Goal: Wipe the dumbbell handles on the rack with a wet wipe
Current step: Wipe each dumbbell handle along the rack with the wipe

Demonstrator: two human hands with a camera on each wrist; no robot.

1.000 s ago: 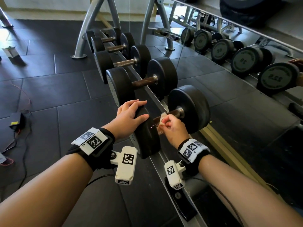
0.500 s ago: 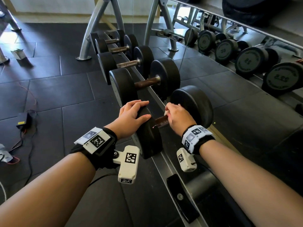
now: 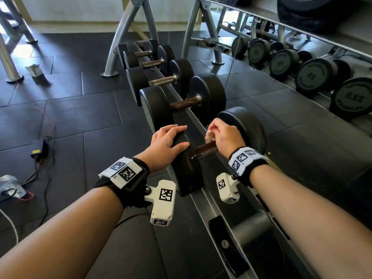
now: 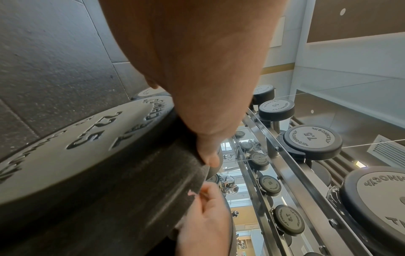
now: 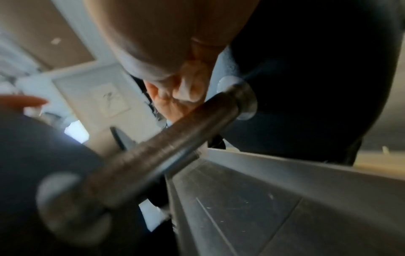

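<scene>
At the near end of the rack (image 3: pixel 203 125), from the head view, the left hand (image 3: pixel 165 143) lies flat, fingers spread, on the nearest dumbbell's front weight (image 3: pixel 187 174). The right hand (image 3: pixel 225 137) is curled over the handle (image 3: pixel 205 151) at its far end, pinching a wet wipe (image 3: pixel 208 135).

From the left wrist, the left hand's fingers (image 4: pixel 208 152) press the weight's rim (image 4: pixel 136 181).

From the right wrist, blurred, the wipe seems bunched in the right hand's fingers (image 5: pixel 188 93) against the handle.
</scene>
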